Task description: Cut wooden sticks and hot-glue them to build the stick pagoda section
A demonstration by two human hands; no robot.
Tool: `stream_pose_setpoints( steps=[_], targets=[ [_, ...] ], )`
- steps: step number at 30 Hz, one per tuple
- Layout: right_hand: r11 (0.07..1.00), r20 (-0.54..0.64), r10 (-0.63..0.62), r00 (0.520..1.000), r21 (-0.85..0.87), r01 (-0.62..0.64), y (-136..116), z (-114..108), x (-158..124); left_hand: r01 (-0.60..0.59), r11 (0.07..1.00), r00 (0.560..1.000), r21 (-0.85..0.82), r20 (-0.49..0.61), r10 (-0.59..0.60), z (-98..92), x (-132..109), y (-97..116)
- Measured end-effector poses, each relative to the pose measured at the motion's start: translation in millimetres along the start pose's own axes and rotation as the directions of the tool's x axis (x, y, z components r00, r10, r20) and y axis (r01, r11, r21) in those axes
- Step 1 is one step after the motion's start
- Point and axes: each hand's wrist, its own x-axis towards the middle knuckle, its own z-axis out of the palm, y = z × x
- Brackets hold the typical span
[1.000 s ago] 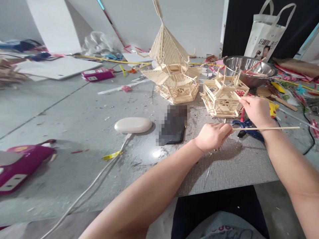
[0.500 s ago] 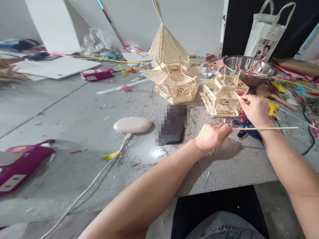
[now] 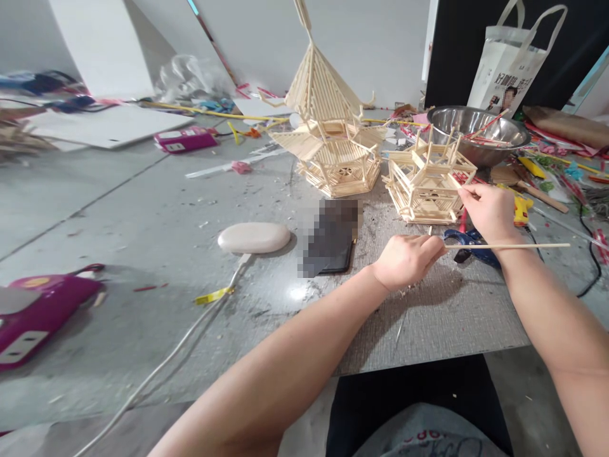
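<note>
My left hand (image 3: pixel 408 260) is closed on a long thin wooden stick (image 3: pixel 514 245), which points right and passes over my right wrist. My right hand (image 3: pixel 488 209) pinches at the right side of a small open-framed stick model (image 3: pixel 431 184); a short piece of stick shows at its fingertips. Left of this model stands a taller pagoda of sticks (image 3: pixel 337 165) with a pointed roof. Blue-handled pliers (image 3: pixel 471 246) lie between my hands, partly under the long stick and my right wrist.
A dark phone (image 3: pixel 333 238) and a white oval device (image 3: pixel 254 237) with a cable lie to the left. Purple power strips (image 3: pixel 45 311) sit farther left. Behind the small model are a steel bowl (image 3: pixel 499 152) and a white bag (image 3: pixel 507 70). A yellow tool (image 3: pixel 522 208) lies right.
The view has shifted very slightly. Both hands keep nearly the same place and grip, and the short stick piece at my right fingertips shows less.
</note>
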Motion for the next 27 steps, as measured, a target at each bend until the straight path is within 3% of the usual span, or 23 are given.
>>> stream_pose_setpoints(
  steps=[6, 12, 27],
  targets=[
    [0.998, 0.028, 0.027, 0.999, 0.047, -0.029, 1.6, -0.7, 2.1, 0.004, 1.000, 1.000, 0.007, 0.011, -0.004, 1.2, -0.5, 0.3],
    [0.987, -0.036, -0.049, 0.998, 0.152, 0.054, 9.2, 7.0, 1.6, 0.003, 1.000, 1.000, 0.002, 0.012, -0.003, 0.7, -0.6, 0.3],
    [0.984, 0.060, -0.153, 0.986, 0.105, 0.146, 16.8, -0.7, 3.2, 0.023, 1.000, 0.999, -0.020, 0.044, -0.022, 0.3, -0.4, -0.3]
  ],
)
